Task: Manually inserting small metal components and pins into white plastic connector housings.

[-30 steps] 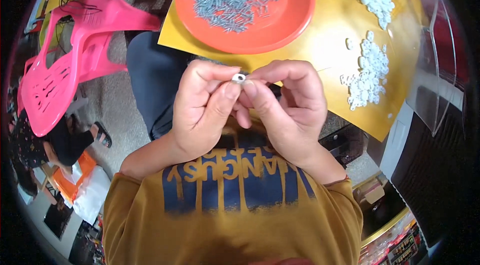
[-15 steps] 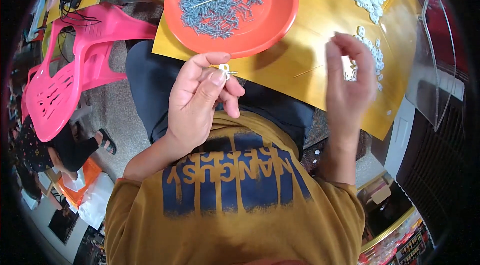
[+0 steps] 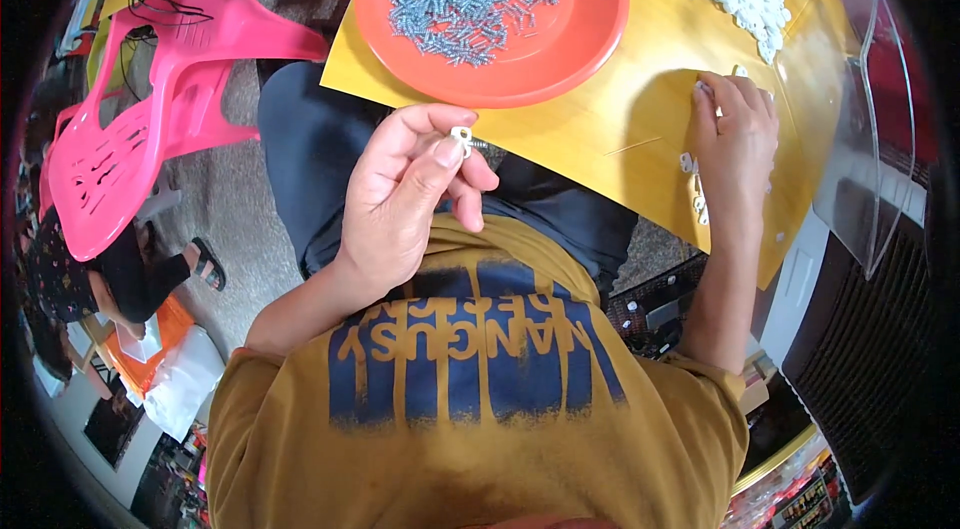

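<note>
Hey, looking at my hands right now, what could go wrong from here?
Your left hand pinches the white piece and its screw near the table edge, so a slip might drop them. Your right hand is down at the small pile and could scatter pieces. Bumping the red plate might spill the loose screws.

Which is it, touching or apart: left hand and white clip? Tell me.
Touching: the head view shows the left hand pinching the white clip, thumb against it.
</note>
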{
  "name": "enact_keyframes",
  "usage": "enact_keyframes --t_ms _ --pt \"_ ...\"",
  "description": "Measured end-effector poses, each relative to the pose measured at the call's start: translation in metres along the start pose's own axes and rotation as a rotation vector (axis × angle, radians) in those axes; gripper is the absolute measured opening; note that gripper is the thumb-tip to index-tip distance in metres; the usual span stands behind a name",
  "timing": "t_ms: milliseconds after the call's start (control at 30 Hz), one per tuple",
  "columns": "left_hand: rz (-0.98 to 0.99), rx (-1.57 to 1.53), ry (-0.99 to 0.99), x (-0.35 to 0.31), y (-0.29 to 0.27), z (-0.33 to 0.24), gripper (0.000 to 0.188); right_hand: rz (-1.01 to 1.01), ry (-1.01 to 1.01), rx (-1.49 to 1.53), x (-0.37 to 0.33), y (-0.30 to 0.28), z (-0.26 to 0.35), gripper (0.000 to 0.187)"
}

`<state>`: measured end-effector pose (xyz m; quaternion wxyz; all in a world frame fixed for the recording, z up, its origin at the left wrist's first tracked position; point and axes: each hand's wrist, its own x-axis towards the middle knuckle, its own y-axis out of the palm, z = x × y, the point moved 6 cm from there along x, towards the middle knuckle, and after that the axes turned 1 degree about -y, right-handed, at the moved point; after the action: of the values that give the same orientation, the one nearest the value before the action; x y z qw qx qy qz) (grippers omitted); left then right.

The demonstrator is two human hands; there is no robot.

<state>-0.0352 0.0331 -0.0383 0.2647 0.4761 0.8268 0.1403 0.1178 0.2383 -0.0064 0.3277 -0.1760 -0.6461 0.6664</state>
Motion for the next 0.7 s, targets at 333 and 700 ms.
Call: enact_keyframes --t_ms 333,700 --pt "0.037 -0.015 -0.02 -0.001 0.002 -0.001 0.021 0.078 0.085 0.188 0.002 0.01 0.002 0.009" --pt "0.15 0.011 0.048 0.001 0.022 -0.037 0.025 0.229 0.456 2.112 -0.019 -0.003 0.076 0.024"
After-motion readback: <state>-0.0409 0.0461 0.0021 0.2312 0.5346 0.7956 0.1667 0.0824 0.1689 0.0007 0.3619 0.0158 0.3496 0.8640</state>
